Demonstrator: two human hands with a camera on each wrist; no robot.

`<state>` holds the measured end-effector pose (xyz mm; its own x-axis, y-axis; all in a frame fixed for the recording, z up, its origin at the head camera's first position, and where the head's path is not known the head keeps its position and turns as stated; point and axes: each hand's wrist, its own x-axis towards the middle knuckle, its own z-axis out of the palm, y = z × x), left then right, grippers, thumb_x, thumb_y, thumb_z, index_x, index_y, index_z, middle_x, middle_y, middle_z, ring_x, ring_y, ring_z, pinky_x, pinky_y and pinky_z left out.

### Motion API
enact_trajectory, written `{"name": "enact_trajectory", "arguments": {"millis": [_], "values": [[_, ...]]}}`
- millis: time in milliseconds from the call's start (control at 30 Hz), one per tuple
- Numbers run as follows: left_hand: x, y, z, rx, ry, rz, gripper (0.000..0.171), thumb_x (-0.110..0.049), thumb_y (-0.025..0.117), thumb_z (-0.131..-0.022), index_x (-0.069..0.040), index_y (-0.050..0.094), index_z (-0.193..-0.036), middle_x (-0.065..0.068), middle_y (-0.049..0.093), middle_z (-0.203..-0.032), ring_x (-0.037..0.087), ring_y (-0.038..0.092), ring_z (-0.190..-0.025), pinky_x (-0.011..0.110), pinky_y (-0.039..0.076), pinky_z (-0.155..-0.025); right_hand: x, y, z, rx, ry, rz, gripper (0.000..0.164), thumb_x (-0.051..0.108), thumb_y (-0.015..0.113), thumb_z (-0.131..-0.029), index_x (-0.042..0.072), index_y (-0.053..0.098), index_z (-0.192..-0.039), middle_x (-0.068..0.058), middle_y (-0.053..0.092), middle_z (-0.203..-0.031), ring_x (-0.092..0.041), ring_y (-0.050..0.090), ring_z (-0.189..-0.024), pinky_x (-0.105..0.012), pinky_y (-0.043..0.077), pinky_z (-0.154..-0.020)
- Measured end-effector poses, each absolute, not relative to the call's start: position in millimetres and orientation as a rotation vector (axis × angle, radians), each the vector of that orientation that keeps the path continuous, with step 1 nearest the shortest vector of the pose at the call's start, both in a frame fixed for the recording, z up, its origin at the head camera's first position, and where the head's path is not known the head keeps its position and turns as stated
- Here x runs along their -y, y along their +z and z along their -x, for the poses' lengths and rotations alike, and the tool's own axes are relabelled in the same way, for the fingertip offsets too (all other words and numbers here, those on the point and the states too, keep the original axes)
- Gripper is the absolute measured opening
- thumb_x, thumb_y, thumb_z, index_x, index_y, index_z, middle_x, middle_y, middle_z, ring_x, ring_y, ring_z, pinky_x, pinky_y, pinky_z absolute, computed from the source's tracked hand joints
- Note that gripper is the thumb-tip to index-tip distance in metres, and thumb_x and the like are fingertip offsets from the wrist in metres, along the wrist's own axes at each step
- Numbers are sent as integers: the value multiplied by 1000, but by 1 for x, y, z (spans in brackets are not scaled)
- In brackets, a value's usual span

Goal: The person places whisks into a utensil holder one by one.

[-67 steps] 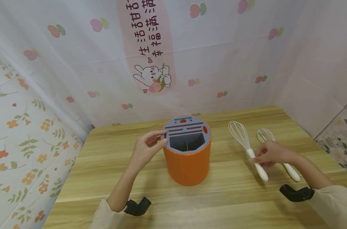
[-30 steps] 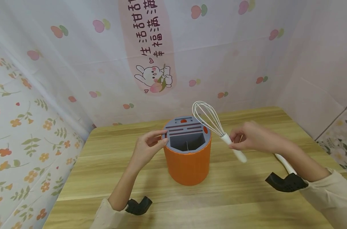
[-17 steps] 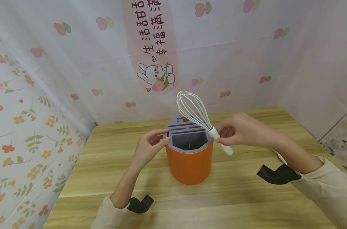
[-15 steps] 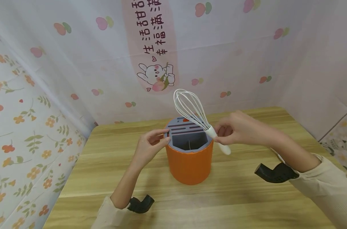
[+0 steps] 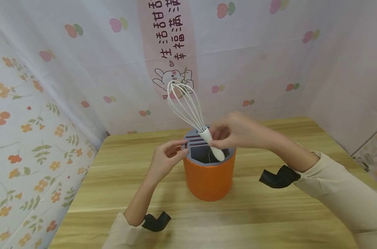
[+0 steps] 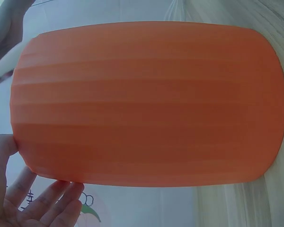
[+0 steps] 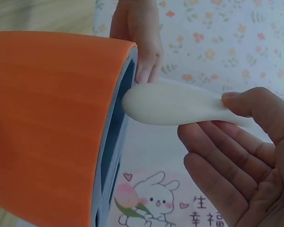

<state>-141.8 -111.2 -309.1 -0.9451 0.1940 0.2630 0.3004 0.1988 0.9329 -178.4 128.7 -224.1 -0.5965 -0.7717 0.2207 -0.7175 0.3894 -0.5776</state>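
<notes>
An orange, round utensil holder (image 5: 209, 183) with a grey slotted top stands upright on the table. My left hand (image 5: 163, 159) grips its rim on the left, thumb and fingertips at the edge, as the left wrist view also shows. My right hand (image 5: 233, 133) pinches a white whisk (image 5: 204, 133) by its handle, above the holder. The wire loops point up and back to the left. The handle's rounded end (image 7: 146, 104) points down at the open compartment, right at the rim in the right wrist view.
Thin pale wires (image 6: 176, 10) show past the holder at the top of the left wrist view. My right forearm covers much of the right side of the wooden table (image 5: 126, 193). A printed white curtain (image 5: 254, 62) hangs behind the table's back edge.
My right hand has picked up the whisk from the table at the right and carried it left over the holder. My left hand has stayed at the rim.
</notes>
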Motion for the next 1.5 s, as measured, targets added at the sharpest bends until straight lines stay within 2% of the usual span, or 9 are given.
{"name": "enact_trajectory", "arguments": {"millis": [200, 400, 700, 900, 1133, 1367, 1500], "values": [[111, -310, 143, 2347, -1881, 507, 32, -4, 65, -84, 5, 62, -114, 17, 56, -121, 35, 55, -108, 44, 42, -93, -112, -221, 187, -2501, -934, 1373, 5, 15, 70, -80, 12, 69, -84, 7, 66, -74, -5, 63, -69, -24, 52, -66], [111, -311, 143, 2334, -1920, 501, 31, -3, 65, -84, 5, 62, -114, 16, 56, -121, 33, 55, -107, 44, 43, -92, -101, -222, 197, -2457, -831, 1368, 7, 14, 69, -81, 11, 70, -87, 7, 66, -77, -5, 63, -71, -24, 52, -66], [110, -310, 142, 2297, -1933, 482, 27, -1, 65, -83, 6, 63, -109, 20, 59, -113, 35, 56, -106, 46, 43, -91, -85, -234, 206, -2337, -777, 1520, 4, 13, 67, -82, 9, 68, -84, 6, 65, -78, -4, 62, -71, -23, 52, -68], [111, -311, 142, 2309, -1913, 486, 27, 0, 64, -83, 6, 63, -110, 20, 60, -113, 34, 56, -107, 43, 44, -92, -83, -240, 208, -2264, -715, 1541, 3, 8, 65, -81, 6, 65, -80, 5, 64, -77, -5, 61, -72, -23, 52, -67], [110, -312, 142, 2296, -1949, 491, 27, 1, 63, -84, 6, 62, -111, 19, 60, -113, 32, 55, -108, 39, 44, -92, -82, -239, 208, -2224, -559, 1444, 3, 7, 69, -79, 8, 66, -80, 7, 63, -73, -5, 61, -70, -22, 52, -66], [109, -312, 143, 2275, -1958, 481, 27, -1, 65, -83, 6, 63, -109, 19, 59, -115, 33, 55, -108, 44, 43, -92, -77, -234, 213, -2190, -450, 1519, 33, 4, 74, -74, 6, 59, -103, 3, 55, -89, -13, 49, -80, -25, 46, -72], [109, -312, 142, 2287, -1958, 471, 29, -1, 64, -84, 6, 62, -111, 19, 58, -117, 33, 55, -109, 44, 42, -94, -73, -233, 215, -2115, -461, 1509, 31, 1, 73, -73, 4, 58, -101, 2, 56, -83, -12, 52, -73, -25, 48, -69]]}}
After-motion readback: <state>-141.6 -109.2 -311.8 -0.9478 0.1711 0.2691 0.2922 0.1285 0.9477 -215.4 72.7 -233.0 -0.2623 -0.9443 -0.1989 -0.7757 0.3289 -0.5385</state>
